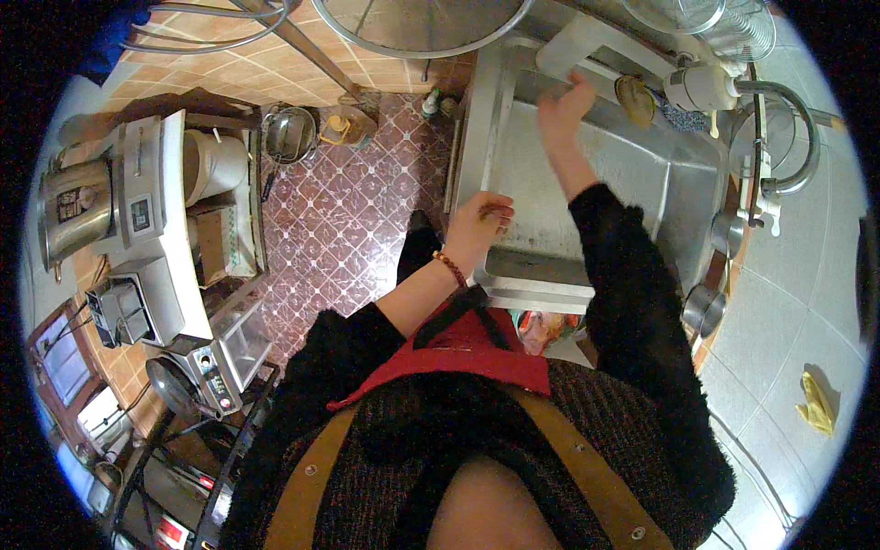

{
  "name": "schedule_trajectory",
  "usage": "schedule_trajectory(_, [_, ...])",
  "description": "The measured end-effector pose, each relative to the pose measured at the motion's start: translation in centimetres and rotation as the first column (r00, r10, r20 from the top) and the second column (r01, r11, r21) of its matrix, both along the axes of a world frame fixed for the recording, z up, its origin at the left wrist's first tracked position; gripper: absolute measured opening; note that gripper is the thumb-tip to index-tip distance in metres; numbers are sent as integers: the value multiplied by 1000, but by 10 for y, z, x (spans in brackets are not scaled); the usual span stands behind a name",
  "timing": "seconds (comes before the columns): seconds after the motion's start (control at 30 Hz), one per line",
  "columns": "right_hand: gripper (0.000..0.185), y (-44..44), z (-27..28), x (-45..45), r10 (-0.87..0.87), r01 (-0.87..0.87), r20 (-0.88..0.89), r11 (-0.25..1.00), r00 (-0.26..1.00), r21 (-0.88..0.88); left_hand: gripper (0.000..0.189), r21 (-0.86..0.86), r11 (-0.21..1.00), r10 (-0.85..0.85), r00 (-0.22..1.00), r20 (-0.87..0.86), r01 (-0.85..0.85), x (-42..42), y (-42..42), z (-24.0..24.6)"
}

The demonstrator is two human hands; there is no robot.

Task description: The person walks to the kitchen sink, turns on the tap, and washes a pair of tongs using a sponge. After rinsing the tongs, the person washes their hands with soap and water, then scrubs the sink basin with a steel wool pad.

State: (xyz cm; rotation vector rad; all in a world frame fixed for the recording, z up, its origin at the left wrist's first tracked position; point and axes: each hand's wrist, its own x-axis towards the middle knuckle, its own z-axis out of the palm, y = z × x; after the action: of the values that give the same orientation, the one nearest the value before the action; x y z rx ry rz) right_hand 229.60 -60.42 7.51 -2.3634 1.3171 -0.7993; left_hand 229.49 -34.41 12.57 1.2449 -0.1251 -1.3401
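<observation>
My left hand [482, 221], with a beaded bracelet [450, 269] at the wrist, is over the near left rim of a stainless steel sink [605, 161]. Its fingers are curled, and a small brown patch shows at them; whether it is a held thing or dirt, I cannot tell. Farther off, my right hand [567, 110] reaches over the sink's far side, slightly blurred, thumb and fingers apart, with nothing plain in it. Just beyond it lies a pale, angular object [567, 48]. A yellowish round item [635, 100] and a grey mesh scourer [682, 117] sit along the back ledge.
A curved metal faucet [811, 137] and wire strainers [742, 31] are at the right. A large round metal rim [423, 51] juts in at the top. Across the tiled floor [350, 199] stands a counter [189, 275] with a steel pot [77, 213]. A yellow glove [817, 404] hangs at far right.
</observation>
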Motion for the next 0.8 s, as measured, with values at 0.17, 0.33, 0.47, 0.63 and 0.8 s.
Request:
schedule_trajectory(0.17, [61,76,1,2,530,-530,-37,847,848,-25,23,43,990,120,971,208,-131,18,10,8])
schedule_trajectory(0.33, [66,98,-16,-2,608,-629,-214,776,765,-47,22,44,994,81,945,315,-100,38,7,24])
schedule_trajectory(0.47, [61,99,-55,-70,99,-27,-447,986,889,166,21,-2,998,53,900,432,-58,39,6,23])
schedule_trajectory(0.63, [62,115,-45,-131,83,-55,-157,984,984,172,22,-32,994,-82,906,416,104,22,1,18])
schedule_trajectory(0.8, [63,152,-3,-141,112,-112,3,992,994,57,21,-83,974,-124,809,575,209,1,5,26])
